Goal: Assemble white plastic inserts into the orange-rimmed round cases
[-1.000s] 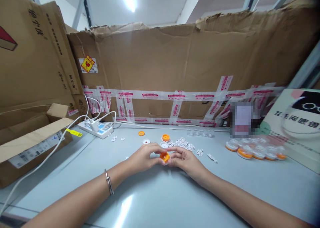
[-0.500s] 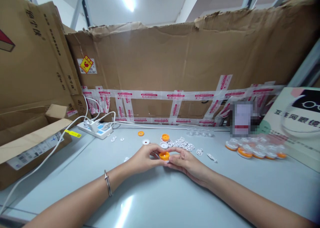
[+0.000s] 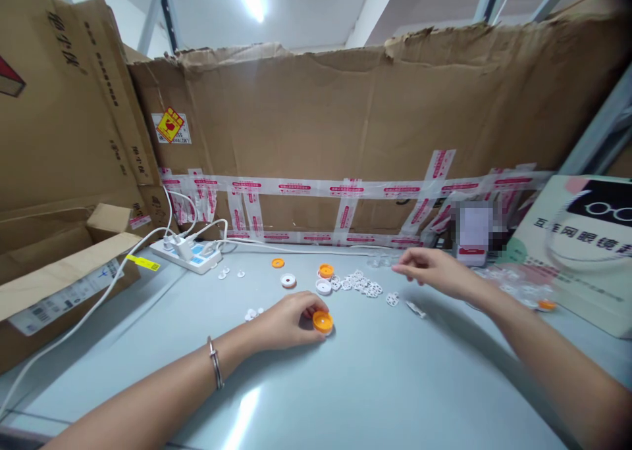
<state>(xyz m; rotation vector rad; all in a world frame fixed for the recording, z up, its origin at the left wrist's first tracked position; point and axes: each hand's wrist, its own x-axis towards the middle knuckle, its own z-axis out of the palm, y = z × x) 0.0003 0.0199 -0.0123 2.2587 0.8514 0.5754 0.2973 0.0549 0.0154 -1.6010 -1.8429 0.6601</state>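
Observation:
My left hand [image 3: 291, 322] is closed around the side of a round orange plastic cup [image 3: 323, 322] with a pale base, low over the table. My right hand [image 3: 427, 272] is at the back right, its fingers loosely bent and partly apart beside several clear plastic domes [image 3: 380, 261]. Nothing shows between those fingers, though their tips cover some of the domes. Behind the held cup lie another orange cup [image 3: 326, 271], a white ring-shaped part [image 3: 323, 287] and a pile of small white perforated discs [image 3: 363, 283].
An orange ring [image 3: 278, 263] and a white ring [image 3: 288, 280] lie left of the pile. Small white pieces [image 3: 254, 314] are near my left wrist. A power strip [image 3: 190, 256] with cables stands left. Cardboard [image 3: 296, 121] walls the back; assembled round pieces [image 3: 523, 289] lie right.
My right hand has let go of the orange cup and moved right and back to the clear domes. My left hand keeps the cup, now slightly nearer to me.

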